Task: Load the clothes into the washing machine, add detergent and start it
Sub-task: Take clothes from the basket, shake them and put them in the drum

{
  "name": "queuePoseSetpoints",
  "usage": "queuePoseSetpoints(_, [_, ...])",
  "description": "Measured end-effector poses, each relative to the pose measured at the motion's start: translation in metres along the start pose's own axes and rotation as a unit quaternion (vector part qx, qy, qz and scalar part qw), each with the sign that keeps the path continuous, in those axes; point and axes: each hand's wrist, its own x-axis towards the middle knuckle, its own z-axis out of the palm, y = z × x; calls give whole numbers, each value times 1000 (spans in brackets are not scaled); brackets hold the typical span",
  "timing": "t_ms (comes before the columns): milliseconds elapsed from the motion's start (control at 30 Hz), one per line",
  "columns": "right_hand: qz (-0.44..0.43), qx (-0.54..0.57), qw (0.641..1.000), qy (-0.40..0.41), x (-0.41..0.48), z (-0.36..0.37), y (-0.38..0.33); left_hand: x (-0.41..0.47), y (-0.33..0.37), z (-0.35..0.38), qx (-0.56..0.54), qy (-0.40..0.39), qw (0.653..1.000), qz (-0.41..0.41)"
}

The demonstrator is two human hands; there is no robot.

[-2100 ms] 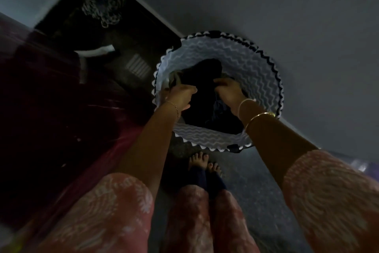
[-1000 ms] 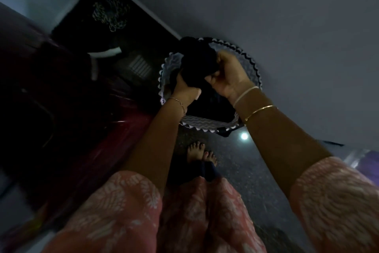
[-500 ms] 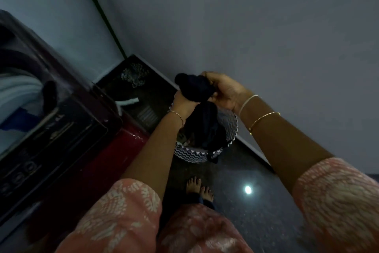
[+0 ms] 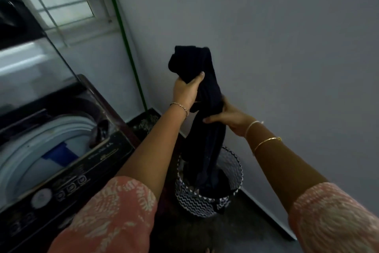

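Left hand (image 4: pixel 185 90) and right hand (image 4: pixel 227 117) grip a limp dark garment (image 4: pixel 207 113) above the zigzag-patterned round basket (image 4: pixel 205 204).

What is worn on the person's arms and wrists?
Each arm has a salmon-pink sleeve with white leafy print: left sleeve, right sleeve. The left wrist carries a thin gold chain bracelet; the right wrist a pale bangle and a thin gold bangle.

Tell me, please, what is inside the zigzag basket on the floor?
The lower end of the dark garment hangs into the basket; more dark cloth seems to lie beside it. These hide the bottom, so anything beneath cannot be seen.
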Motion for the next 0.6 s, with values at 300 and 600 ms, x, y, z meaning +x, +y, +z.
queuePoseSetpoints(300, [21, 87, 977, 192, -7, 53, -13, 2, 83, -22, -204, -2, 972, -120])
queuePoseSetpoints(600, [-17, 332, 919, 213, -14, 65, -65, 14, 74, -68, -317, 21, 918, -237])
